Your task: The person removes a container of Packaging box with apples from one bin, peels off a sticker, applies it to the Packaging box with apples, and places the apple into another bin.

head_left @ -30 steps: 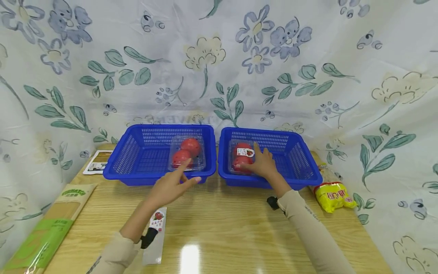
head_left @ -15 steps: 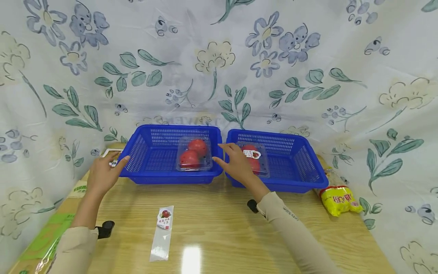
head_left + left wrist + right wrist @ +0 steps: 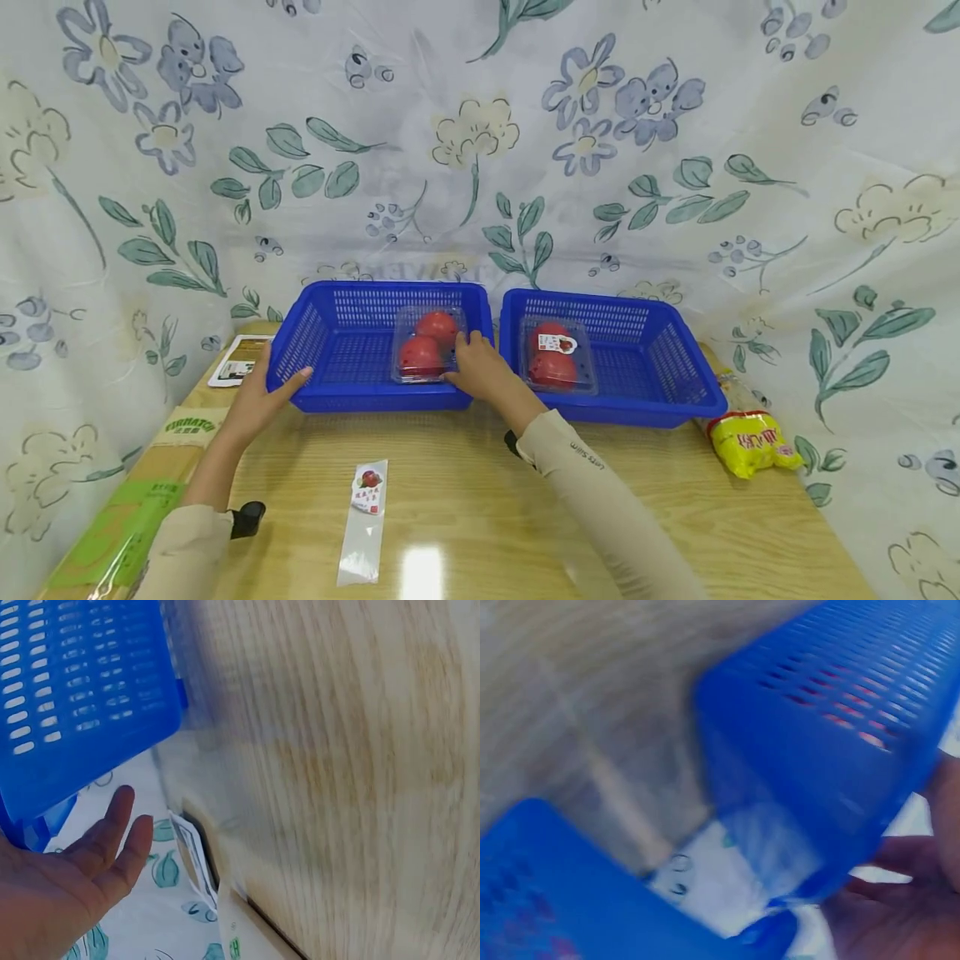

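Note:
My left hand is at the left end of the left blue basket, thumb stretched towards its front corner. In the left wrist view its fingers extend apart beside the basket. My right hand reaches over the right end of the same basket, close to a clear plastic box with two red round fruits. In the right wrist view this hand lies along the basket's rim; blur and the basket hide what its fingertips touch. A second clear box, with a label, lies in the right blue basket.
On the wooden table lies a sticker strip with a fruit picture. Left stand a long green-and-tan packet and a white-framed packet. A yellow bag is at the right, before a floral curtain.
My right hand has left the labelled box in the right basket and moved left to the left basket. My left hand has moved from that basket's front to its left end.

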Demonstrator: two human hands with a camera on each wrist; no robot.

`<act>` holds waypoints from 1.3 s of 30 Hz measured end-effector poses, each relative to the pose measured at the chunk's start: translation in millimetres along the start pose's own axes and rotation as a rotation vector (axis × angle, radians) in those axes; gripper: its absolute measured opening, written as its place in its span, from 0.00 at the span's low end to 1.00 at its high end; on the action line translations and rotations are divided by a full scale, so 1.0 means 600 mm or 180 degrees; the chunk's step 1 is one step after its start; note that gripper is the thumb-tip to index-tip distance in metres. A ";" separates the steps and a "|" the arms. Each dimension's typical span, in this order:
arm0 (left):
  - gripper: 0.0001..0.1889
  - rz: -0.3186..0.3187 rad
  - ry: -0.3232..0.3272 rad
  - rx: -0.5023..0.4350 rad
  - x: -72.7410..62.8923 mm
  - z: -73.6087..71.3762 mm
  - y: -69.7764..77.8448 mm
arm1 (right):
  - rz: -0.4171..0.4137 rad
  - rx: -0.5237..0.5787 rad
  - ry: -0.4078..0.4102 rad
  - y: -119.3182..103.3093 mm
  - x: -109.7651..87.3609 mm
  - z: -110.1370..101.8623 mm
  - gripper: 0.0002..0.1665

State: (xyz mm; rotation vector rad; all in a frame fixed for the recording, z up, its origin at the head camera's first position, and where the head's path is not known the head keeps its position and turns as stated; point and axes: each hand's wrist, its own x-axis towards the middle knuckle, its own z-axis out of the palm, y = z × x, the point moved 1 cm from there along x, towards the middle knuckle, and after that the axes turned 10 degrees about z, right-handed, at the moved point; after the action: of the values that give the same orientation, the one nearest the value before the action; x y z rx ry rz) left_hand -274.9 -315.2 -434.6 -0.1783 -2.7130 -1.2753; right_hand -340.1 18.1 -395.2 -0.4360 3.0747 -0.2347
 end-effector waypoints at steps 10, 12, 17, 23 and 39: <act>0.56 -0.0086 -0.0034 -0.0204 -0.005 0.000 -0.004 | 0.0312 0.0149 -0.0412 -0.045 0.028 0.002 0.38; 0.55 -0.0039 0.0001 -0.0237 -0.004 0.000 -0.003 | 0.0440 0.0304 -0.0320 -0.046 0.033 0.004 0.39; 0.55 -0.0049 0.0002 -0.0302 -0.002 0.000 -0.003 | 0.0727 0.0900 -0.0397 -0.046 0.045 0.020 0.50; 0.58 -0.0246 -0.0096 -0.0271 -0.005 0.000 -0.004 | 0.0906 0.1993 -0.0774 -0.037 0.059 0.048 0.73; 0.58 -0.0242 -0.0076 -0.0382 -0.006 -0.003 -0.005 | 0.0350 0.2107 -0.1153 -0.093 0.086 0.069 0.74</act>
State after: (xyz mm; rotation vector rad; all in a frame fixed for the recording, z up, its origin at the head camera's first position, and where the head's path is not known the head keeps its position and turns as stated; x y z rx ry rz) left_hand -271.7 -318.4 -436.2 -0.1042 -2.6881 -1.4673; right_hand -372.4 -55.6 -428.1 -0.2356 2.4596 -0.9962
